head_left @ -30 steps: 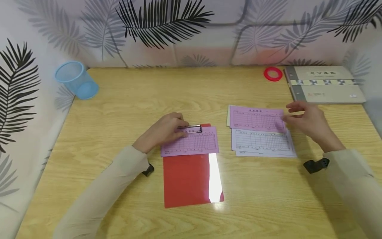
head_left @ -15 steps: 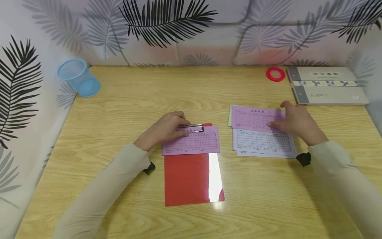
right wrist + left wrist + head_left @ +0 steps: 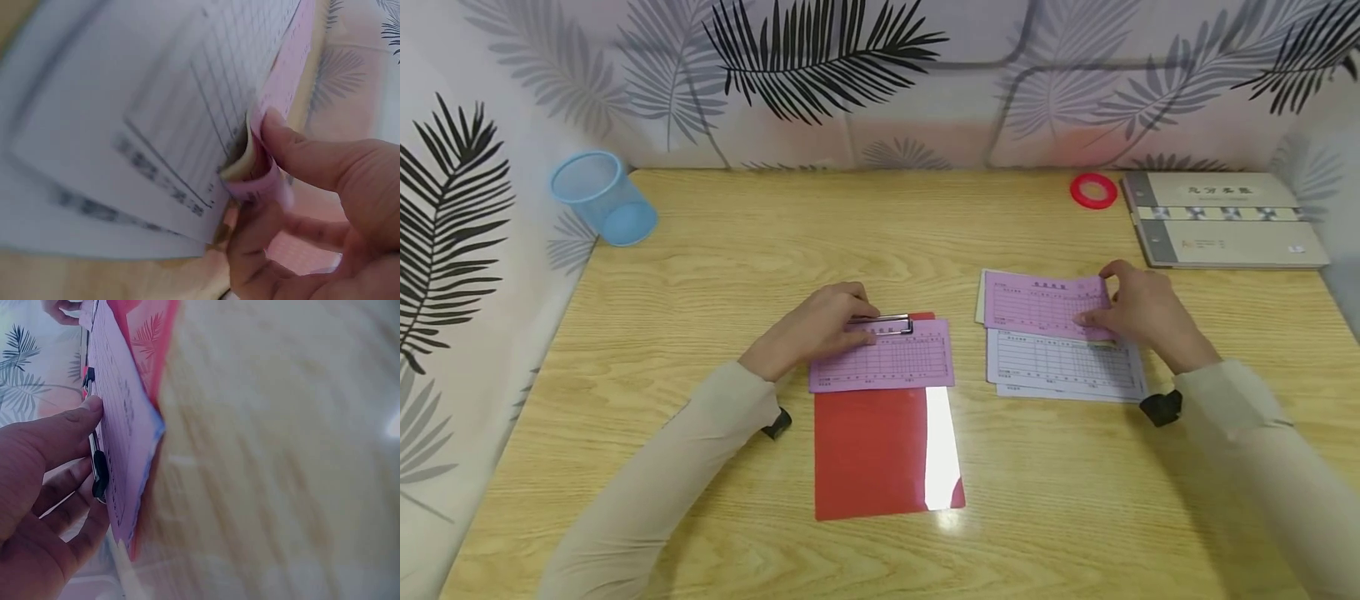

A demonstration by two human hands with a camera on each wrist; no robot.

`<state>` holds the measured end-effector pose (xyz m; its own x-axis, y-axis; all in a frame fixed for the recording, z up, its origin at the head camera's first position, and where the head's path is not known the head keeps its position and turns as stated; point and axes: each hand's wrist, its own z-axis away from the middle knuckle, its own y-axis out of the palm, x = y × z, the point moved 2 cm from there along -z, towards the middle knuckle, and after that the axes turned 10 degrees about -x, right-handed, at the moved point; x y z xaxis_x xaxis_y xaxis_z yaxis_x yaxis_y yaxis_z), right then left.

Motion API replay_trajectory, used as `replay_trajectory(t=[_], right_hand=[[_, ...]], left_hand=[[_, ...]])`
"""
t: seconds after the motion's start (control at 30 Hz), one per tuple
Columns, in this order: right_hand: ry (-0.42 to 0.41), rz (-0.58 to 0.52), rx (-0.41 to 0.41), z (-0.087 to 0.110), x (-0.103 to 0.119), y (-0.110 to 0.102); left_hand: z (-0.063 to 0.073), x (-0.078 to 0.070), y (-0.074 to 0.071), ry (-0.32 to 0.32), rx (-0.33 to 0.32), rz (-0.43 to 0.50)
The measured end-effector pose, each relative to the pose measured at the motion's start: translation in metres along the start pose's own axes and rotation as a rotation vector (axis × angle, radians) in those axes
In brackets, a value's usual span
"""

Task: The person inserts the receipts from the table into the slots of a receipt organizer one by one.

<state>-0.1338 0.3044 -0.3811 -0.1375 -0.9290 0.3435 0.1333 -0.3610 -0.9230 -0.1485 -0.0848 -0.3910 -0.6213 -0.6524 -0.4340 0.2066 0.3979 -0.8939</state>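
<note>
A red clipboard (image 3: 870, 458) lies flat on the table, with a pink printed form (image 3: 913, 358) under its metal clip (image 3: 904, 326). My left hand (image 3: 811, 327) grips the clip; the left wrist view shows the thumb (image 3: 92, 406) on it and the fingers behind. To the right lie white printed forms (image 3: 1060, 360), overlapped by a second pink form (image 3: 1037, 304) and a cream sheet (image 3: 981, 297). With thumb and fingers, my right hand (image 3: 1152, 312) pinches the right end of this pink form, which bends up together with the cream layer (image 3: 244, 164) beneath.
At the back right lie a beige ledger book (image 3: 1232, 233) and a red ring-shaped tape roll (image 3: 1073, 192). A blue mesh cup (image 3: 628, 223) stands at the back left corner of the wooden table (image 3: 760, 242). Leaf-patterned cloth (image 3: 917, 125) hangs behind.
My right hand has moved left from beside the stack onto the pink form's right end and now pinches and bends it up. My left hand stays at the clip.
</note>
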Motion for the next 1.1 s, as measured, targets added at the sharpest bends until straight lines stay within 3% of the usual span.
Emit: replay_trajectory(t=[0.3, 0.67, 1.1], right_hand=[[-0.006, -0.091, -0.135, 0.009, -0.005, 0.009], [-0.095, -0.036, -0.228, 0.016, 0.004, 0.006], [-0.112, -0.284, -0.378, 0.030, 0.003, -0.005]], left_hand=[[0.002, 0.003, 0.001, -0.028, 0.009, 0.025], [0.001, 0.003, 0.002, -0.020, 0.004, 0.051], [0.000, 0.001, 0.000, -0.045, 0.012, 0.039]])
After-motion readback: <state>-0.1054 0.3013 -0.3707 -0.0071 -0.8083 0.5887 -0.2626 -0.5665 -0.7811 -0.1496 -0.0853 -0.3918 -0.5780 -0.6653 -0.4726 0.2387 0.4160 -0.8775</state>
